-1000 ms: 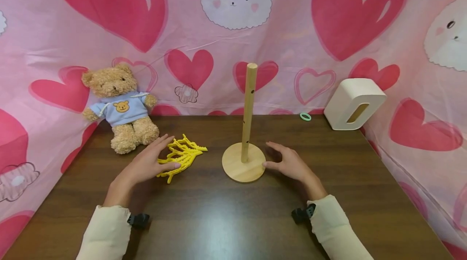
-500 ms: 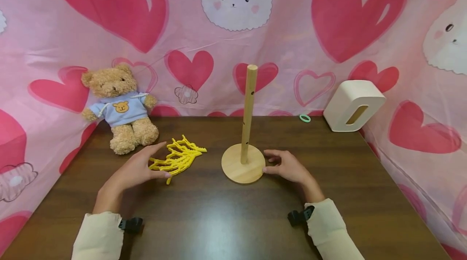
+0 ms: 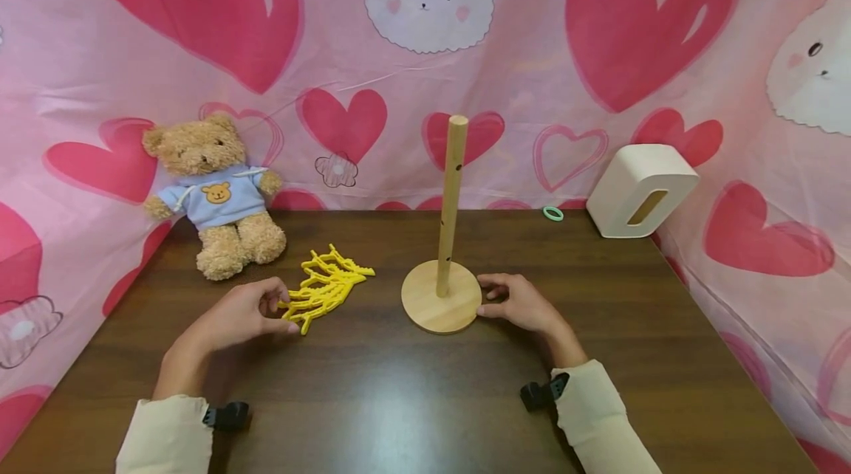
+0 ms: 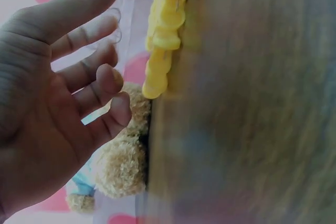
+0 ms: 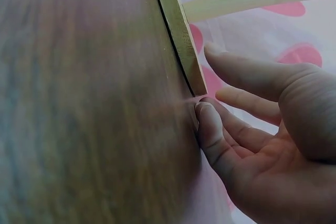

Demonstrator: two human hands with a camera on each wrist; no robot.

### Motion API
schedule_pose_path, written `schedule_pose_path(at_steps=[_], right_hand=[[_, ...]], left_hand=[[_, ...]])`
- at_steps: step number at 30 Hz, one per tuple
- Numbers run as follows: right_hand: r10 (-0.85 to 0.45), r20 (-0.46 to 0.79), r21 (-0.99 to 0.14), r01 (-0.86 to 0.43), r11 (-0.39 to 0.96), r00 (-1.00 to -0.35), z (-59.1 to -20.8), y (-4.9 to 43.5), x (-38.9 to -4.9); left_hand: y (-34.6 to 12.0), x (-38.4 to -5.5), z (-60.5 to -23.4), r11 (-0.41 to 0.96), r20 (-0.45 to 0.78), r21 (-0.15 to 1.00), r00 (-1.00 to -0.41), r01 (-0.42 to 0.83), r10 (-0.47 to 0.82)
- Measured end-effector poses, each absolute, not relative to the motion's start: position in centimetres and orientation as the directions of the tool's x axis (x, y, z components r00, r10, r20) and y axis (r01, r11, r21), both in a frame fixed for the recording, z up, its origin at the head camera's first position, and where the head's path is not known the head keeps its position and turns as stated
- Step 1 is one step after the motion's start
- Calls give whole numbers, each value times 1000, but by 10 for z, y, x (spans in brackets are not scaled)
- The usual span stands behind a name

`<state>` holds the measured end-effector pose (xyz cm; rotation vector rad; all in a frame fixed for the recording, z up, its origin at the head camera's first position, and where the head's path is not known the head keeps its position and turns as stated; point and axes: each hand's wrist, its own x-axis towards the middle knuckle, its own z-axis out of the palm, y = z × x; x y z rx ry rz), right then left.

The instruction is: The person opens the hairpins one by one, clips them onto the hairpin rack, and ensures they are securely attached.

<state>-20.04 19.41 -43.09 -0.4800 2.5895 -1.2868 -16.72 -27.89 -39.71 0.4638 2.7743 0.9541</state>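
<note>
On my feed, the left hand (image 3: pixel 236 315) has drawn back, farther from the right hand (image 3: pixel 521 304), off the yellow branching piece (image 3: pixel 326 289) it was spread over a second ago. Its fingers, stretched out then, are bent now near the piece's closest tips, and more of the yellow shows beyond them. From these angles I can't be sure whether they touch. The right hand's fingers, straighter a second ago, have bent in nearer its thumb, beside the round wooden base (image 3: pixel 425 308).
</note>
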Motion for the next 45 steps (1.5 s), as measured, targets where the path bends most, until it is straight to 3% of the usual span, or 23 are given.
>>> schedule_pose_path(at_steps=[12, 34, 45], right_hand=[[-371, -54, -801, -181, 571, -927, -430, 194, -203], [-356, -48, -788, -183, 587, -933, -431, 192, -203], [-357, -29, -784, -200, 588, -934, -432, 193, -203]], left_hand=[[-267, -173, -406, 743, -98, 607, -901, 283, 424], [-269, -175, -406, 841, -114, 461, -921, 284, 373], [-269, -175, -409, 841, -103, 458, -922, 288, 372]])
